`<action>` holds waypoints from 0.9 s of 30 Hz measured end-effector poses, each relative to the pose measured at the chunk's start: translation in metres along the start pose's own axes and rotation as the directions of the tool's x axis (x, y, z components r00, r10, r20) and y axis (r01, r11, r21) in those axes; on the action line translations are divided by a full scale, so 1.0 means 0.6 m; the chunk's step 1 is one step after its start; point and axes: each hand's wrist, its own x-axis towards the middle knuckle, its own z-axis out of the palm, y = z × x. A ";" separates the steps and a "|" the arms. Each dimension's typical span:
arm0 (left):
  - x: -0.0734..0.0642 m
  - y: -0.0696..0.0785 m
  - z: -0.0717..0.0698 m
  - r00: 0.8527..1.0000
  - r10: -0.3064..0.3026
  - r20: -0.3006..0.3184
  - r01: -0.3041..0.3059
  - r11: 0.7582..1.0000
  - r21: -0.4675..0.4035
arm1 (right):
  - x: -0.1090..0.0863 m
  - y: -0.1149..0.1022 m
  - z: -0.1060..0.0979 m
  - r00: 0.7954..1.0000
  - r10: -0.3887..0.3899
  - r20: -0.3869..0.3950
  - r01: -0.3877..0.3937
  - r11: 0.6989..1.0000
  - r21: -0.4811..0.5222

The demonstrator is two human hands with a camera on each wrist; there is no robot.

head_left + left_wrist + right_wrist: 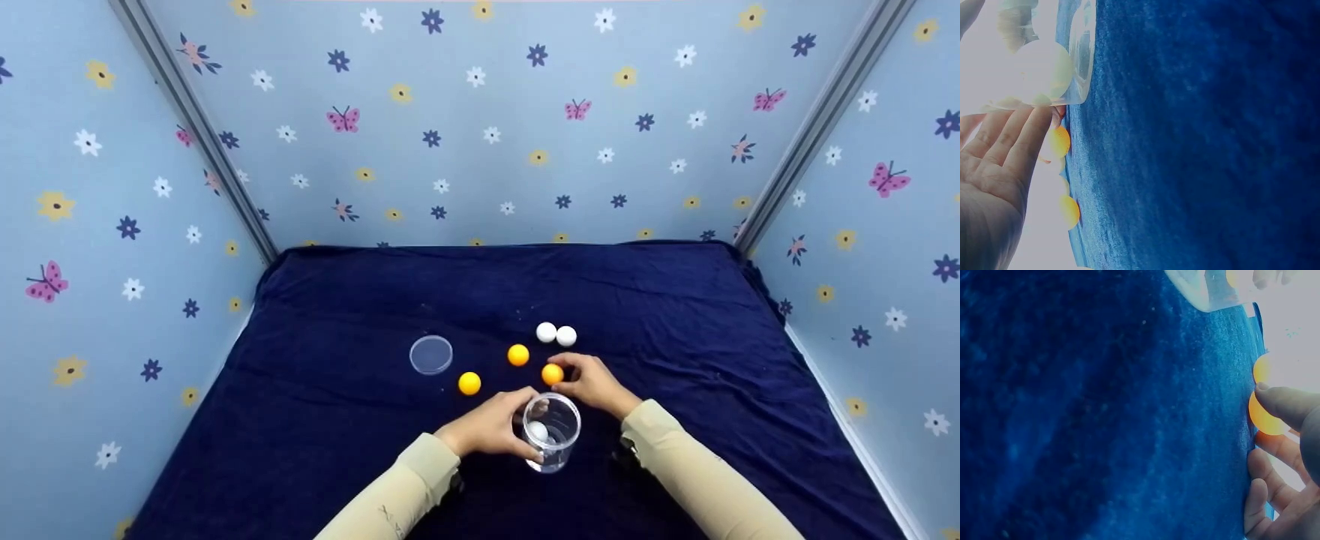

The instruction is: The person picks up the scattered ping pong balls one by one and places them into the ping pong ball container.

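Observation:
My left hand (491,425) grips a clear plastic jar (561,448) from its left side, with the thumb toward the front and the fingers behind. The jar has no lid on, and a white ping-pong ball (537,431) lies inside it. Just beyond the jar's rim, my right hand (594,384) pinches an orange ping-pong ball (553,374) between thumb and index finger. In the right wrist view, this orange ball (1266,417) sits low over the cloth, the other fingers curled loosely below.
Two more orange balls, one nearer (469,383) and one farther back (518,355), lie left of the right hand. Behind them sit two white balls (556,334) side by side. A clear round lid (431,355) rests farther left on the dark blue cloth (337,420). Patterned walls (480,165) enclose the table.

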 end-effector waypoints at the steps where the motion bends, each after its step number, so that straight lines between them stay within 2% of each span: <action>1: 0.000 0.000 0.000 1.000 0.000 -0.001 0.000 1.000 -0.001 | 0.000 0.000 -0.001 1.000 -0.001 0.001 0.001 1.000 0.001; 9: 0.001 0.001 0.000 1.000 -0.008 -0.005 0.008 1.000 -0.004 | 0.003 0.002 -0.007 1.000 0.007 0.001 -0.007 1.000 0.019; 15: 0.000 0.000 0.001 1.000 -0.011 -0.007 0.011 0.999 -0.038 | 0.001 0.005 -0.013 1.000 0.008 -0.025 -0.006 0.998 0.065; 19: 0.001 -0.001 0.002 1.000 -0.009 -0.007 0.008 0.999 -0.031 | 0.000 0.001 -0.018 0.999 0.010 -0.038 -0.007 0.996 0.090; 27: 0.001 -0.002 0.003 1.000 0.000 -0.001 0.000 0.999 -0.044 | 0.000 -0.009 -0.032 0.998 0.038 -0.041 -0.034 0.995 0.088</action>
